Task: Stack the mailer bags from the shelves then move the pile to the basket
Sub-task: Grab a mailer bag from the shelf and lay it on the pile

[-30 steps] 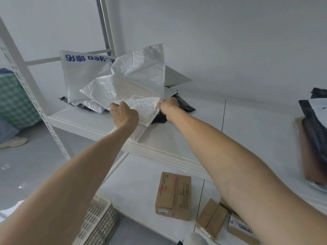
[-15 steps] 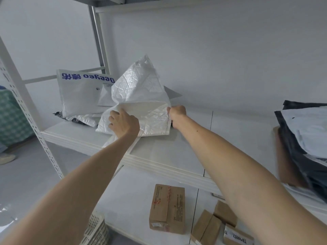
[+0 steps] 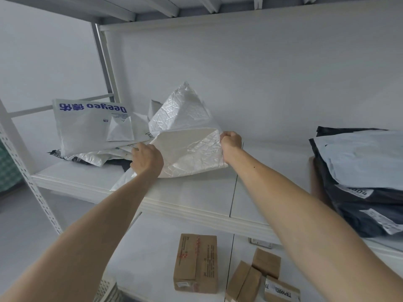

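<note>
Both hands on the crumpled white bubble mailer [image 3: 187,136], mid shelf [image 3: 196,192]. Left hand [image 3: 148,159] grips its lower-left edge, fingers [image 3: 136,149] curled round it. Right hand [image 3: 231,142] pinches the right edge. The mailer spans hand to hand, long axis left-right, bottom edge on the shelf, top corner peaked up. Printed mailer [image 3: 87,125] lies just left in a loose heap. The dark-and-white pile [image 3: 359,171] is well apart to the right, nearer the right hand. It's probably the stack target, so the carry goes rightward. Basket [image 3: 106,290] corner shows low left.

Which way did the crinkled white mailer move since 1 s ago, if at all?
Yes. The crinkled white mailer went right along the shelf, off the Deegeo bag and toward the shelf seam.
</note>
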